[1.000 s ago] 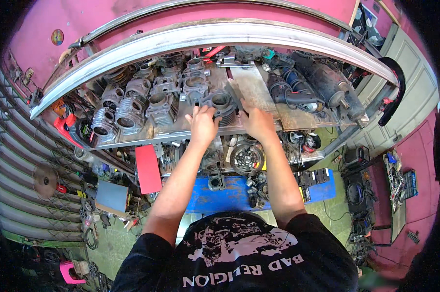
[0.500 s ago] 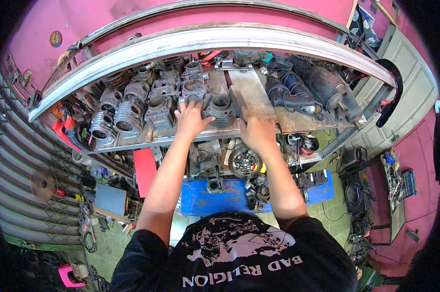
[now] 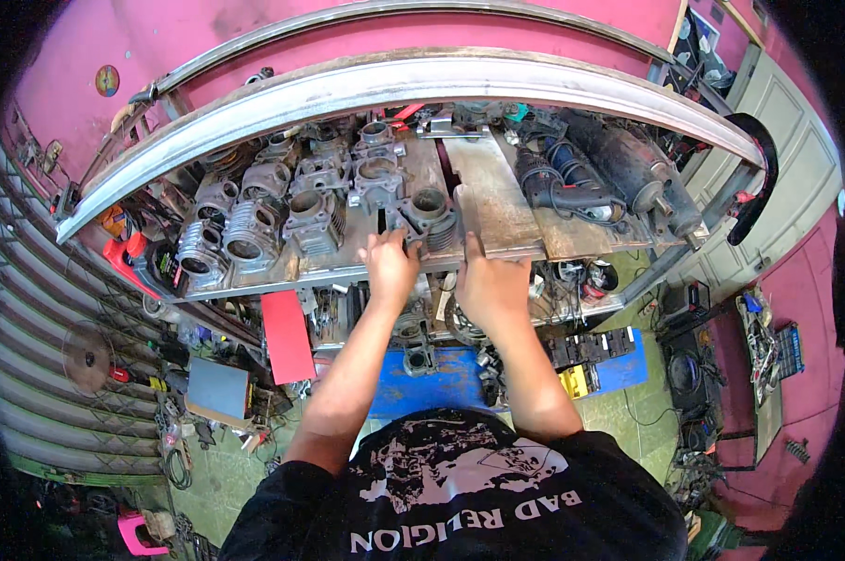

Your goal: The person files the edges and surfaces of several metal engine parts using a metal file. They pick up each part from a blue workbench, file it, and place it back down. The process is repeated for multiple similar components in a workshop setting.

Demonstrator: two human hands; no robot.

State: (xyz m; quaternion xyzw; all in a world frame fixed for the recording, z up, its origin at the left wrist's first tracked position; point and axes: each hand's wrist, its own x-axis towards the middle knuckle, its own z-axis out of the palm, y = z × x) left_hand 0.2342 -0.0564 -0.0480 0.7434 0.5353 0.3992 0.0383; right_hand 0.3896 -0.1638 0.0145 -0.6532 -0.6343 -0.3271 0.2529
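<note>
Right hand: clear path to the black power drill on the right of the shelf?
Probably yes. The right hand rests at the shelf front edge, and bare board lies between it and the black drill; nothing visible blocks a sideways reach.

grey metal engine cylinders [image 3: 254, 234] on a rusty brown shelf [image 3: 497, 201], pink wall [image 3: 254, 37], blue mat [image 3: 450, 379], red board [image 3: 287, 335].
</note>
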